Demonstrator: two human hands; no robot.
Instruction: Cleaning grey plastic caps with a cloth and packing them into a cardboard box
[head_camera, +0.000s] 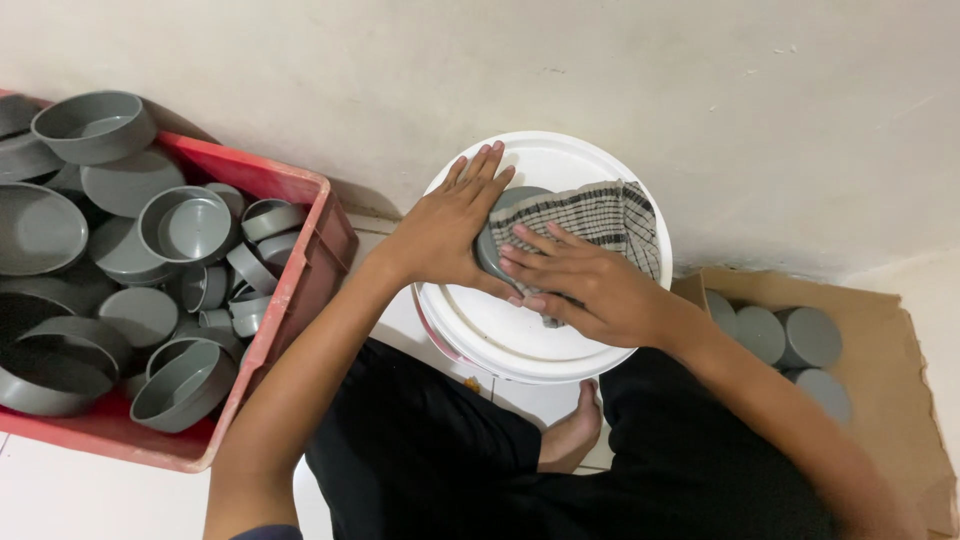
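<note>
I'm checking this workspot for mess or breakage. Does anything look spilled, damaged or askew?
Nothing looks spilled or broken. The grey caps in the red crate lie jumbled at all angles, and the cardboard box has a torn, ragged flap. Both hands press a checked cloth and a cap onto the white bucket lid.

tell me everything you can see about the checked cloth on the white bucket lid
The checked cloth looks like woven fabric, pale with dark grid lines, bunched into folds. It lies on the white bucket lid, draped over a grey round cap. The right hand presses on it; the left hand holds the cap beside it.
</note>
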